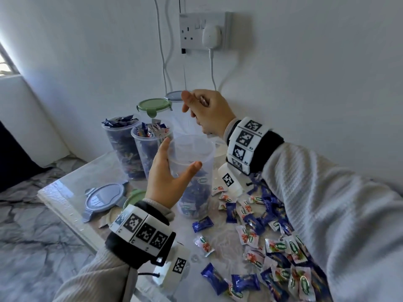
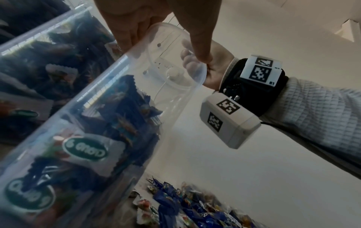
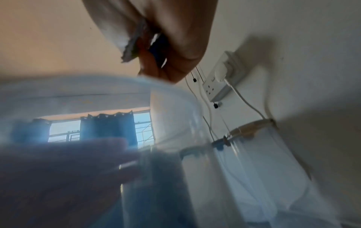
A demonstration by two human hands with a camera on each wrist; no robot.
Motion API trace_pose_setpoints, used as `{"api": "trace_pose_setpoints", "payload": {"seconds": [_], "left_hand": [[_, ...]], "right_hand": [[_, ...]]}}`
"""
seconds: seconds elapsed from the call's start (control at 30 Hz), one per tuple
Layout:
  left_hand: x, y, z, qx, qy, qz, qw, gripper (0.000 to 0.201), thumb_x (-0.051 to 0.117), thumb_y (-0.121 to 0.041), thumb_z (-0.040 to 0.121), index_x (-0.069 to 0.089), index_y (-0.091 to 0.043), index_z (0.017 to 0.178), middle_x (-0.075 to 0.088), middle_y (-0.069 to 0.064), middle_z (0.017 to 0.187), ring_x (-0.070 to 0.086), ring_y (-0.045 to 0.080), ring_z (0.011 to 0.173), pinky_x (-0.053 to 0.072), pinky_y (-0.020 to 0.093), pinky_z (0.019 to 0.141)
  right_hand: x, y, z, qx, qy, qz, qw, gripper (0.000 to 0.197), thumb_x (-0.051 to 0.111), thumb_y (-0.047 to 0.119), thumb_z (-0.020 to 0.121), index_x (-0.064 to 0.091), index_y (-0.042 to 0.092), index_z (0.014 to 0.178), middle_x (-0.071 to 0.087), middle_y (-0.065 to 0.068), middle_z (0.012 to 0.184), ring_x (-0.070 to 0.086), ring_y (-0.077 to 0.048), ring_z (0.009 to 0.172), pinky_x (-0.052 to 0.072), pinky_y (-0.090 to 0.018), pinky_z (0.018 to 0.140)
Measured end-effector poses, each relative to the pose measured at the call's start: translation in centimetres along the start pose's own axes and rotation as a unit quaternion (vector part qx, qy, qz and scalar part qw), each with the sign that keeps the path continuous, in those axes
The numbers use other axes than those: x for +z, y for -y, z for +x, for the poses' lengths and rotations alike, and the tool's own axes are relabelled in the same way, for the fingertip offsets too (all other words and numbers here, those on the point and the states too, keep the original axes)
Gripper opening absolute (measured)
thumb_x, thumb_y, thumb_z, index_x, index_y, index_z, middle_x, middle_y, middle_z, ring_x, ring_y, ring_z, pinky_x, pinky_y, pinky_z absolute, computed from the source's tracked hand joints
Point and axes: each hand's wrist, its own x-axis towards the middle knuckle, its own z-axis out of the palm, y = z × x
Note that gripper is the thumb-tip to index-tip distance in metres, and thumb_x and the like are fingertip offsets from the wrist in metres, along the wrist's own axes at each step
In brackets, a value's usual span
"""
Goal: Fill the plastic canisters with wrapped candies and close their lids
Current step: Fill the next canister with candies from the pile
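Note:
A clear plastic canister (image 1: 192, 158), about half full of wrapped candies, stands open on the table. My left hand (image 1: 169, 177) grips its upper wall, thumb on the near side and fingers on the far side; the left wrist view shows the same canister (image 2: 117, 100) close up. Just above the rim hovers my right hand (image 1: 202, 112), fingers curled round a few wrapped candies (image 3: 135, 44). The head view hides those candies inside the fist. Many loose blue and white wrapped candies (image 1: 272, 236) lie on the table to the right.
Two open canisters (image 1: 122, 147) (image 1: 148, 147) packed with candies stand behind on the left. Two closed ones, with a green lid (image 1: 153, 105) and a grey lid (image 1: 173, 95), stand by the wall. A grey-blue lid (image 1: 104, 198) and a green lid (image 1: 134, 198) lie near the table's left edge.

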Motion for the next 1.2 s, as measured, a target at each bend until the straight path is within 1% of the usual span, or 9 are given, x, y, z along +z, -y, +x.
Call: {"api": "trace_pose_setpoints", "payload": {"seconds": [0.1, 0.3, 0.4, 0.5, 0.7, 0.83, 0.97, 1.07, 1.2], "left_hand": [[-0.1, 0.1, 0.0, 0.003, 0.001, -0.003, 1.0, 0.104, 0.06, -0.068, 0.061, 0.03, -0.01, 0.142, 0.043, 0.006, 0.141, 0.042, 0.017, 0.13, 0.039, 0.043, 0.106], [-0.3, 0.3, 0.1, -0.008, 0.015, -0.018, 1.0, 0.11, 0.062, -0.073, 0.058, 0.031, -0.01, 0.141, 0.044, 0.006, 0.14, 0.043, 0.017, 0.129, 0.039, 0.044, 0.105], [-0.9, 0.2, 0.3, -0.011, 0.033, -0.012, 0.999, 0.112, 0.062, -0.076, 0.054, 0.033, -0.01, 0.139, 0.046, 0.007, 0.137, 0.046, 0.019, 0.126, 0.041, 0.046, 0.104], [-1.2, -0.4, 0.5, -0.013, 0.039, 0.048, 0.998, 0.106, 0.059, -0.073, 0.057, 0.036, -0.009, 0.138, 0.043, 0.009, 0.139, 0.042, 0.023, 0.128, 0.038, 0.046, 0.105], [1.7, -5.1, -3.0, 0.252, -0.027, 0.133, 0.958, 0.041, 0.056, -0.028, 0.078, 0.059, -0.005, 0.112, 0.054, 0.013, 0.12, 0.045, 0.025, 0.114, 0.026, 0.02, 0.102], [6.3, -5.2, -5.9, 0.289, 0.265, 0.087, 0.916, 0.032, 0.055, -0.036, 0.081, 0.059, -0.022, 0.109, 0.055, -0.002, 0.115, 0.049, 0.014, 0.108, 0.042, 0.032, 0.093], [10.9, -4.9, -7.9, 0.149, 0.578, 0.225, 0.77, 0.083, 0.057, -0.066, 0.076, 0.01, -0.047, 0.142, 0.007, 0.003, 0.153, 0.008, 0.024, 0.142, 0.024, 0.051, 0.111], [13.1, -6.0, -8.6, 0.133, 0.671, 0.26, 0.681, 0.097, 0.058, -0.07, 0.071, -0.012, -0.057, 0.137, -0.022, 0.005, 0.154, -0.009, 0.035, 0.142, 0.015, 0.061, 0.11], [14.9, -7.6, -10.1, 0.167, 0.703, 0.311, 0.617, 0.097, 0.056, -0.07, 0.073, -0.012, -0.051, 0.14, -0.03, 0.006, 0.151, -0.011, 0.039, 0.141, 0.017, 0.059, 0.11]], "right_hand": [[1.7, -1.4, -1.0, -0.032, -0.052, -0.01, 0.998, 0.032, 0.055, 0.03, 0.095, 0.058, 0.012, 0.069, 0.05, -0.008, 0.06, 0.045, -0.013, 0.053, 0.039, -0.02, 0.052], [1.6, -2.0, -3.4, -0.012, 0.056, -0.04, 0.998, 0.068, 0.037, 0.066, 0.079, 0.065, 0.004, 0.089, 0.068, -0.015, 0.084, 0.064, -0.03, 0.082, 0.052, -0.042, 0.082], [0.1, -1.7, -5.1, -0.001, 0.138, -0.04, 0.99, 0.056, 0.033, 0.054, 0.089, 0.062, 0.011, 0.11, 0.065, -0.003, 0.11, 0.059, -0.015, 0.106, 0.043, -0.031, 0.1], [-2.9, -1.8, -8.0, 0.008, 0.165, -0.07, 0.984, 0.044, 0.034, 0.039, 0.094, 0.053, 0.014, 0.126, 0.056, 0.002, 0.128, 0.05, -0.007, 0.118, 0.036, -0.019, 0.101], [-11.8, -2.8, -15.9, 0.15, 0.209, -0.257, 0.932, 0.041, 0.048, 0.043, 0.092, 0.046, 0.03, 0.131, 0.048, 0.011, 0.136, 0.044, -0.005, 0.124, 0.035, -0.031, 0.107], [-17.1, -4.2, -22.4, 0.308, 0.255, -0.362, 0.842, 0.067, 0.043, 0.064, 0.082, 0.03, 0.036, 0.141, 0.03, 0.011, 0.147, 0.031, -0.008, 0.133, 0.028, -0.031, 0.11], [-20.6, -5.3, -28.7, 0.46, 0.257, -0.441, 0.727, 0.09, 0.04, 0.081, 0.066, 0.012, 0.047, 0.145, 0.0, -0.005, 0.158, 0.005, -0.03, 0.145, 0.017, -0.049, 0.115], [-21.6, -5.0, -32.1, 0.539, 0.233, -0.434, 0.684, 0.112, 0.028, 0.094, 0.043, 0.001, 0.052, 0.144, -0.021, -0.006, 0.156, -0.004, -0.038, 0.145, 0.015, -0.056, 0.114], [-21.2, -4.5, -34.0, 0.553, 0.227, -0.409, 0.69, 0.111, 0.025, 0.097, 0.041, -0.007, 0.058, 0.139, -0.023, -0.006, 0.156, 0.0, -0.041, 0.144, 0.022, -0.056, 0.113]]}}
